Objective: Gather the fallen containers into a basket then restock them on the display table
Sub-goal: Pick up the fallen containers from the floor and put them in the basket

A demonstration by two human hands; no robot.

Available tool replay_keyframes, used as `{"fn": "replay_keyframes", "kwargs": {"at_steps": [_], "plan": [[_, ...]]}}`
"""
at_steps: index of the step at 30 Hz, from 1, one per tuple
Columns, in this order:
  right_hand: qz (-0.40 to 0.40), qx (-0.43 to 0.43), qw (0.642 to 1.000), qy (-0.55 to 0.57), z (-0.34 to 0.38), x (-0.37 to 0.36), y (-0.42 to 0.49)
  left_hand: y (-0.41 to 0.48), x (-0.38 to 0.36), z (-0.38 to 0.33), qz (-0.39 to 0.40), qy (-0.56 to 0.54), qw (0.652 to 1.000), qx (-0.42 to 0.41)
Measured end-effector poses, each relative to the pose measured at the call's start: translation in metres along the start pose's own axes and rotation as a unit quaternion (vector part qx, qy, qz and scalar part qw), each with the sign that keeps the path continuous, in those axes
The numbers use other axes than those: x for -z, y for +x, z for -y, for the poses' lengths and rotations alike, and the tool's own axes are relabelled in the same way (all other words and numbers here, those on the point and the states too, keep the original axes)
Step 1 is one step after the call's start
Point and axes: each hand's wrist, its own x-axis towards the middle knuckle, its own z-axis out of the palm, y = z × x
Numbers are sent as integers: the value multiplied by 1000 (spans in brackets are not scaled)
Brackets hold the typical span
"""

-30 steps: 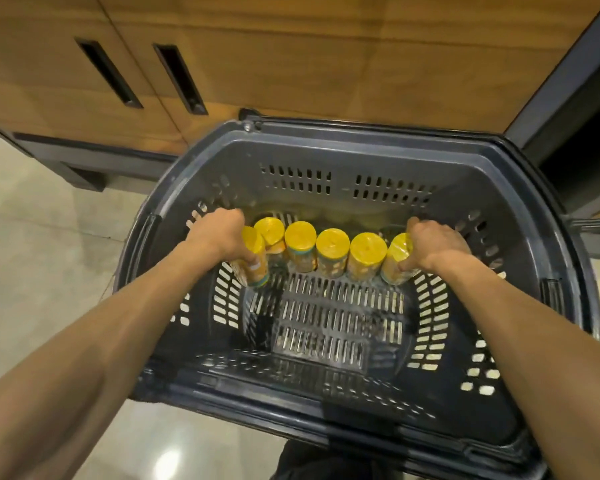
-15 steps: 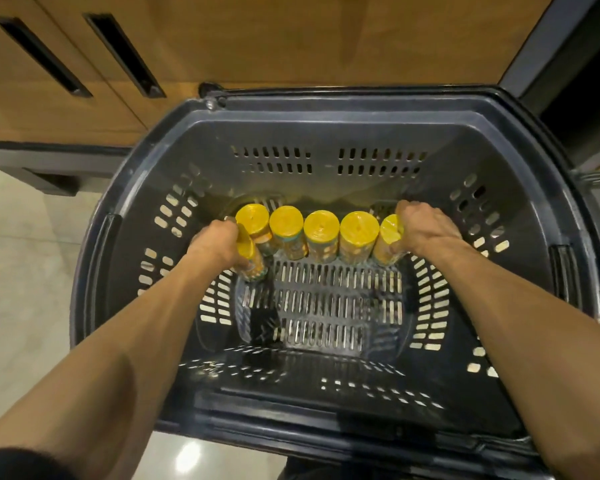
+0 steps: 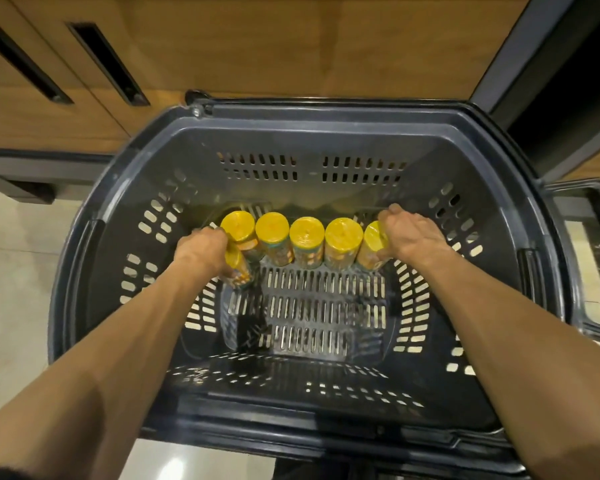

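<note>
A dark grey slotted basket point(image 3: 312, 119) fills the middle of the view. Several yellow-lidded containers point(image 3: 307, 235) stand in a row along its far floor. My left hand point(image 3: 203, 252) is closed around a yellow-lidded container point(image 3: 238, 268) at the row's left end, slightly in front of the others and tilted. My right hand point(image 3: 407, 233) grips the container point(image 3: 373, 245) at the right end of the row. Both forearms reach down into the basket.
A wooden cabinet front point(image 3: 257, 46) with two dark slot handles point(image 3: 108, 64) stands right behind the basket. A dark frame point(image 3: 534, 64) rises at the upper right. Pale glossy floor point(image 3: 14, 271) shows on the left; another dark frame edge point(image 3: 596, 258) sits at the right.
The view has shifted closer over the basket. My left hand has drawn its container a little toward me, out of the row. My right hand stays on the right-end container.
</note>
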Motion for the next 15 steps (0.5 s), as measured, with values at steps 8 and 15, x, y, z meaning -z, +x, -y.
{"fn": "replay_keyframes", "kwargs": {"at_steps": [8,15], "plan": [[35,-11,999,17,0,33,-18,-26,32,-9,-72,16,997,-37],[-29,58,997,-30,-13,89,-65,-64,83,-33,-110,68,986,-102]]}}
